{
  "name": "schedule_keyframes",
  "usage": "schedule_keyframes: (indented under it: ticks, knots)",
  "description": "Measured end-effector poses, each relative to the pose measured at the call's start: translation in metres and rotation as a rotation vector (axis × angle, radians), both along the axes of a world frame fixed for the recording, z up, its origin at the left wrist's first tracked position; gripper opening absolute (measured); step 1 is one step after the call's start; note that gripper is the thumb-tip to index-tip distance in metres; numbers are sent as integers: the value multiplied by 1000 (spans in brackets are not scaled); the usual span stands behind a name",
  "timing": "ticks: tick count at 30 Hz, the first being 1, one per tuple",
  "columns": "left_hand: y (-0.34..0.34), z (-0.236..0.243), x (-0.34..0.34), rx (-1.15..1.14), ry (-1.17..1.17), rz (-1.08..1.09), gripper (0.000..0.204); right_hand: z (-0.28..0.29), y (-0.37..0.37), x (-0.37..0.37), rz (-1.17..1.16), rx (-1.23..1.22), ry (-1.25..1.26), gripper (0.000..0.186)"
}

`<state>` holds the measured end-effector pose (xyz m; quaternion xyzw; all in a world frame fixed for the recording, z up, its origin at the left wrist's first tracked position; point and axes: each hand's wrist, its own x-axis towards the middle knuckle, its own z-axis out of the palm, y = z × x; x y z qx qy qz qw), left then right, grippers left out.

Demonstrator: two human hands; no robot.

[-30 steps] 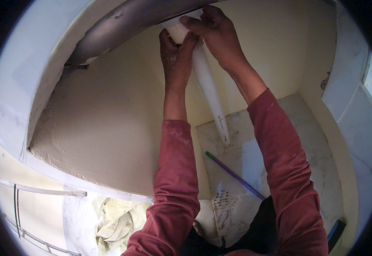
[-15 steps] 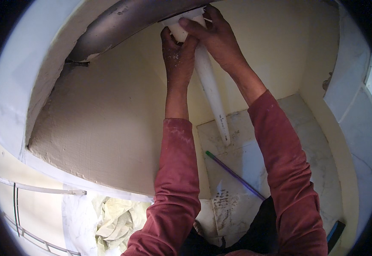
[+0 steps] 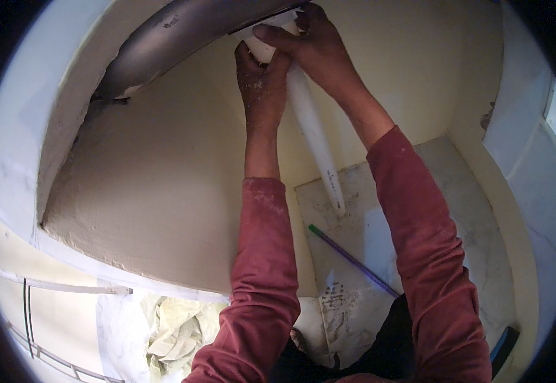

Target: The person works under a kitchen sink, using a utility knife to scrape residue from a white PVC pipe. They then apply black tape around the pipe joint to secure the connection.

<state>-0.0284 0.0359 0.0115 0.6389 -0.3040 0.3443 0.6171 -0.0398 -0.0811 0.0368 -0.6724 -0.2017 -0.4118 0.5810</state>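
Observation:
Overhead, a white plastic drain fitting [image 3: 261, 49] sits against the underside of a dark grey metal sink [image 3: 176, 48]. My left hand [image 3: 262, 82] is closed round the fitting's lower left side, and white specks show on its skin. From the right, my right hand [image 3: 313, 48] grips the same fitting, its thumb lying across the front. Below my hands a long white pipe [image 3: 316, 134] slants down to the tiled floor. The pipe's upper end and the back of the fitting are hidden behind my fingers.
On the marble-patterned floor [image 3: 370, 204] lies a thin purple stick [image 3: 354, 260] with a green end. A plastered wall [image 3: 150, 185] curves along the left. Crumpled pale sheeting [image 3: 179, 335] lies at the lower left, near a metal rack [image 3: 77, 370]. A black and blue object [image 3: 503, 351] rests lower right.
Both hands have shifted slightly left in the picture, along with the fitting and sink. They keep their hold on the fitting, and the right thumb lies a little further left.

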Motion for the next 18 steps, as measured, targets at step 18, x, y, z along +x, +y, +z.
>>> schedule_keyframes:
  ticks: [18]
  knots:
    - [-1,3,-3,-34,31,-131,68,-13,-14,17,694,235,20,50]
